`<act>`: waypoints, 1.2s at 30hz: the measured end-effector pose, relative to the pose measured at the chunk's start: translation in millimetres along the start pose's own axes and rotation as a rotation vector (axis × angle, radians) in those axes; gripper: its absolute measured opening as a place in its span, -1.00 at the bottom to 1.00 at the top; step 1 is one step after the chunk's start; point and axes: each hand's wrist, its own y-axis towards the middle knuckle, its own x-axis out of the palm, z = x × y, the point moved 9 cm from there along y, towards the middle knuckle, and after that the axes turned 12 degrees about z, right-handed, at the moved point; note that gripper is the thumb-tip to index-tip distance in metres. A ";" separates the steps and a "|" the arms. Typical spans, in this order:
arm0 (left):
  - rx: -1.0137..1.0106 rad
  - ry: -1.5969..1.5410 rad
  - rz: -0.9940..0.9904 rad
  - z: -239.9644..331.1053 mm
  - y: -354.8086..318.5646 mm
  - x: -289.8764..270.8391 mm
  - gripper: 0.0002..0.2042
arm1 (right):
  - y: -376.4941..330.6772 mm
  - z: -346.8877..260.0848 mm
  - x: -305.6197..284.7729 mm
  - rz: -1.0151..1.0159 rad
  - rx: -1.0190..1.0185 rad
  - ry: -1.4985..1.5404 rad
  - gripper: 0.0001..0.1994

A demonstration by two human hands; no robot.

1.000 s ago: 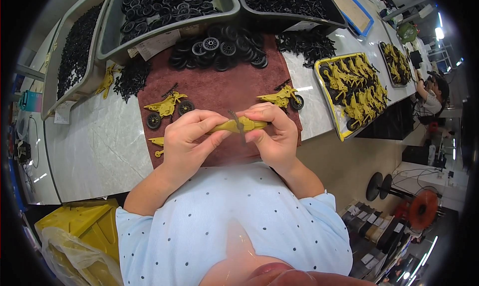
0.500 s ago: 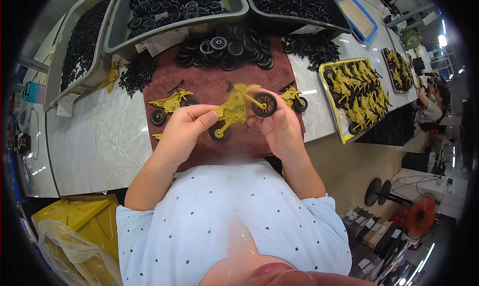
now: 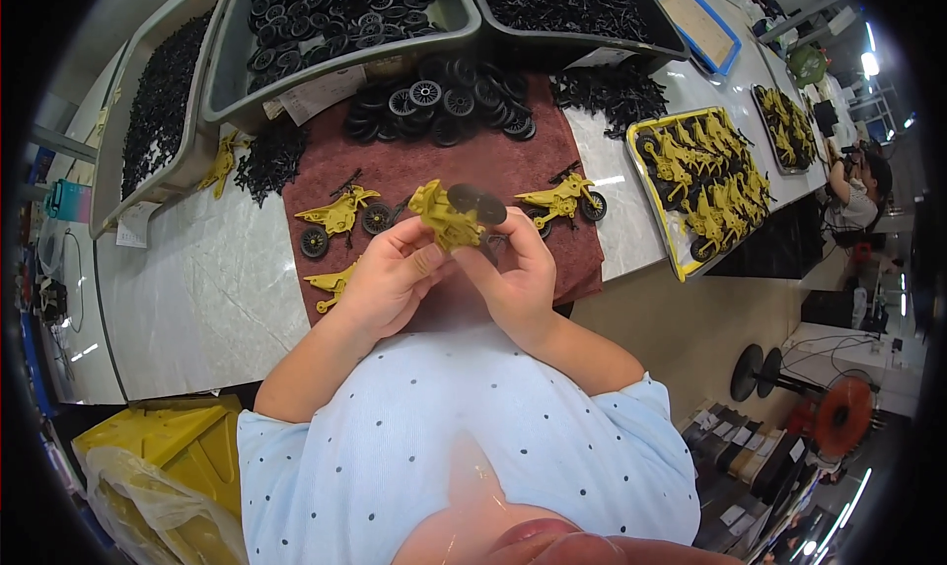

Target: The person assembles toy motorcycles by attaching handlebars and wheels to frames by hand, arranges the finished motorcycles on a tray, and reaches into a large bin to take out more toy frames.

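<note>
Over the dark red cloth (image 3: 434, 304) I hold a yellow toy motorcycle (image 3: 446, 228), turned nearly end-on, with a black wheel (image 3: 478, 204) blurred at its upper right. My left hand (image 3: 390, 279) pinches its body between thumb and fingers. On the other side my right hand (image 3: 518, 279) is closed on it near the wheel, its fingertips partly hidden. To the left, a yellow motorcycle with two black wheels (image 3: 340, 213) lies on the cloth, and a yellow body (image 3: 330, 284) shows in part below it. Another wheeled motorcycle (image 3: 562, 202) lies on the right.
Loose black wheels (image 3: 444, 102) are heaped at the cloth's far edge. Behind stand grey bins of wheels (image 3: 345, 82) and small black parts (image 3: 582, 42), with another bin (image 3: 187, 161) at left. A yellow-rimmed tray (image 3: 659, 210) of motorcycles sits at right. A person (image 3: 858, 185) is farther right.
The motorcycle has turned from side-on to nearly end-on, and its wheel has swung up and left. My right hand has moved left, closer to my left hand.
</note>
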 end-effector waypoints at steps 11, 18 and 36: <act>0.227 0.064 -0.101 24.0 -7.0 17.7 -0.36 | 0.3 -14.5 1.9 -0.054 -0.206 -0.053 -0.73; 0.173 -0.063 -0.131 9.9 -0.8 19.5 -0.46 | 3.7 -29.5 8.3 -0.059 -0.311 -0.188 -0.73; 0.218 -0.058 -0.080 8.9 0.8 20.7 -0.49 | 6.6 -26.4 10.0 0.050 -0.288 -0.258 -0.77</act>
